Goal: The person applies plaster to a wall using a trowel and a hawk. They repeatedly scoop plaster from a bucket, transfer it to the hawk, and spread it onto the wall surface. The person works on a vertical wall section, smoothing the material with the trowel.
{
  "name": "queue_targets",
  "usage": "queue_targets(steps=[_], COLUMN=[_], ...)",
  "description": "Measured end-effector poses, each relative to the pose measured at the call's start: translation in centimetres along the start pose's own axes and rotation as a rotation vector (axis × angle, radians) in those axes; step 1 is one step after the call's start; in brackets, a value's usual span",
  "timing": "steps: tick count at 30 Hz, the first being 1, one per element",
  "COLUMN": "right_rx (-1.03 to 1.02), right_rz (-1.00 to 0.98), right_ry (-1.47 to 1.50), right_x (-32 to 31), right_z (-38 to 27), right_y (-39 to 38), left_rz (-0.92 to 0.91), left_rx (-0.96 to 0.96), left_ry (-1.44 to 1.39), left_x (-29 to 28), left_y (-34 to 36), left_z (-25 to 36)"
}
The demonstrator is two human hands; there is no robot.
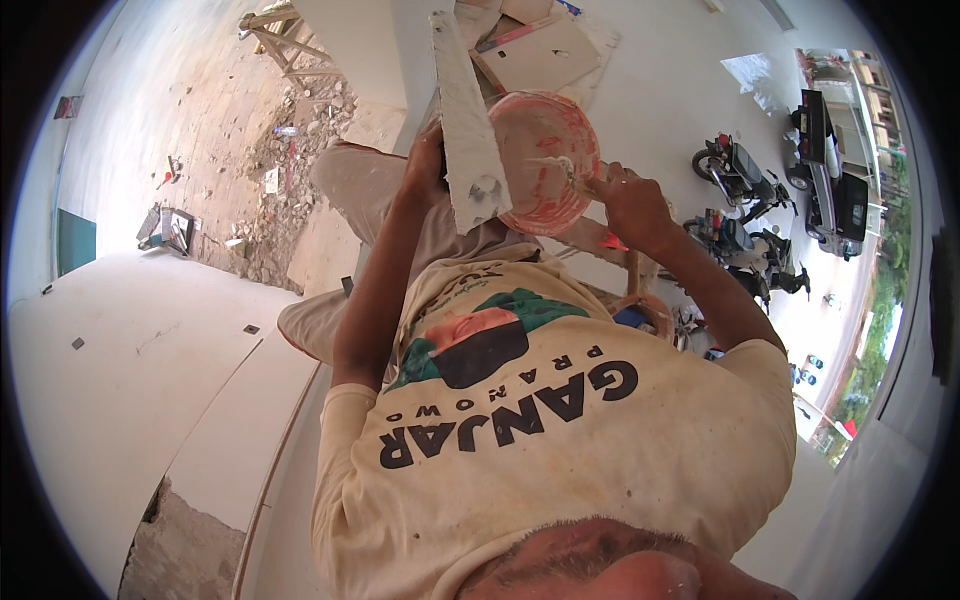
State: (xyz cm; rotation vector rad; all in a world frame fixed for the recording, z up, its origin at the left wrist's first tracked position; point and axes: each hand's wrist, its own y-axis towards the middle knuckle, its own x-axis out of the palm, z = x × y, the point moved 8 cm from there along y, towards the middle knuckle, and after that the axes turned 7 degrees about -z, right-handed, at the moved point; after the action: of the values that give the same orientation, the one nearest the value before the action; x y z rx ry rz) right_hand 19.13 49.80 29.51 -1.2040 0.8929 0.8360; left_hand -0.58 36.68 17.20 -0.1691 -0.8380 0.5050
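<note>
My left hand (427, 165) is closed around the edge of a long, flat blade (462, 130) coated with white plaster, held lengthwise away from me. Just right of it is a round red bucket (545, 120), its inside smeared with pale plaster. At the bucket's right side my right hand (635, 208) is closed on the handle of a small plaster-caked tool (555, 165). The tool's end lies over the bucket's inside; its exact kind is hard to make out.
Broken boards (540, 60) lie beyond the bucket. Rubble (300, 130) spreads along the floor at left, near a wooden trestle (280, 35). Parked motorcycles (740, 170) and a dark vehicle (835, 190) stand at right. An orange-rimmed container (650, 310) is below my right forearm.
</note>
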Motion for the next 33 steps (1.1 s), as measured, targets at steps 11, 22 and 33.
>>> queue_targets(steps=[11, 22, 33], right_rx=[0.255, 0.193, 0.151], right_rz=[-0.05, -0.118, -0.226], right_ry=[-0.074, 0.111, 0.257], right_x=[-1.0, 4.7, 1.6], right_z=[2.2, 0.3, 1.7], right_y=[0.3, 1.4, -1.0], left_rz=[-0.08, -0.045, -0.014], left_rx=[-0.041, 0.04, -0.017], left_ry=[0.018, -0.001, -0.027], left_x=[2.4, 2.5, 2.7], left_y=[2.0, 2.1, 1.7], left_z=[-0.3, -0.9, -1.5])
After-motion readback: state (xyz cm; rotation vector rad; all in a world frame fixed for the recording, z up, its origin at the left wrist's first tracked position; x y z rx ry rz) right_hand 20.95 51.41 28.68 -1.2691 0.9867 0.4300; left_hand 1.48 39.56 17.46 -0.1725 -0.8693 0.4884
